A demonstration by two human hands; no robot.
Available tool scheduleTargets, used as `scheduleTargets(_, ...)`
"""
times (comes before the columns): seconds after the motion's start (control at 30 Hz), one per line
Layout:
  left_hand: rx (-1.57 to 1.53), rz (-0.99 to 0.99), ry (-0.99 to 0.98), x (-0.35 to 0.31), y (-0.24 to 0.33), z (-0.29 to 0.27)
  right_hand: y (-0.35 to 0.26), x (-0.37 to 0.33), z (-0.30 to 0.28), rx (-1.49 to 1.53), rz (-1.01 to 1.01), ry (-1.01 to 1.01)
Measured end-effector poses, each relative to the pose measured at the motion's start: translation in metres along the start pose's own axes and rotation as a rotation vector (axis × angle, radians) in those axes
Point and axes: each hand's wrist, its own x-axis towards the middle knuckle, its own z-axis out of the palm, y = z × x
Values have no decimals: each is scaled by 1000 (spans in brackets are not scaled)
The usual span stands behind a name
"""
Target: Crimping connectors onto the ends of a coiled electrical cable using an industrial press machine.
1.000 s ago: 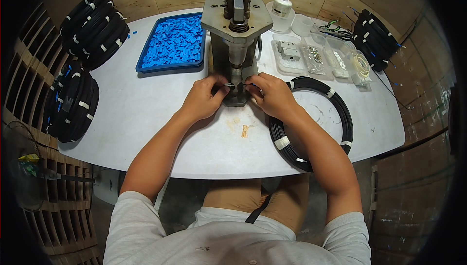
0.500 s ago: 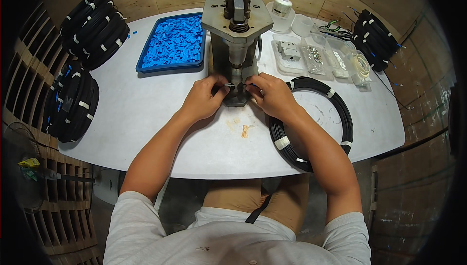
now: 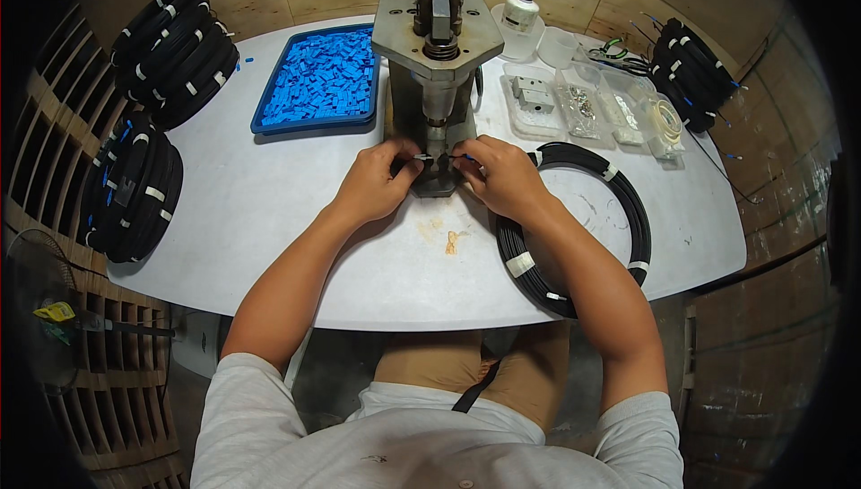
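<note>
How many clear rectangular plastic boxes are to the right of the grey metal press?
4, left to right: box with a grey metal block, box with silvery pieces, box with white pieces, box with pale rings. Overlaps could hide others.

At left on the white table (image 3: 233,211), bundled black coils (image 3: 179,58) with pale ties (image 3: 154,194), near a blue tray (image 3: 309,128) heaped with small blue pieces (image 3: 318,76). Toward the back right, a white dark-capped bottle (image 3: 520,13) beside a translucent cup (image 3: 557,47), then clear boxes (image 3: 536,125) of small parts (image 3: 581,109), one with a metal block (image 3: 534,92), green-handled pliers (image 3: 613,49) behind and more black coils (image 3: 686,67) at the edge. Beyond, slatted wood (image 3: 103,354) at left, wrapped brown cartons (image 3: 762,354) at right.
</note>
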Motion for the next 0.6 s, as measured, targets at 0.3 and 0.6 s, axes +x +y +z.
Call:
scheduleTargets(0.3,10,7,-1,0,0,0,0,0,0,-14,-4,0)
scheduleTargets(0.6,-6,5,-4,0,-1,0,1,0,1,2,-8,4)
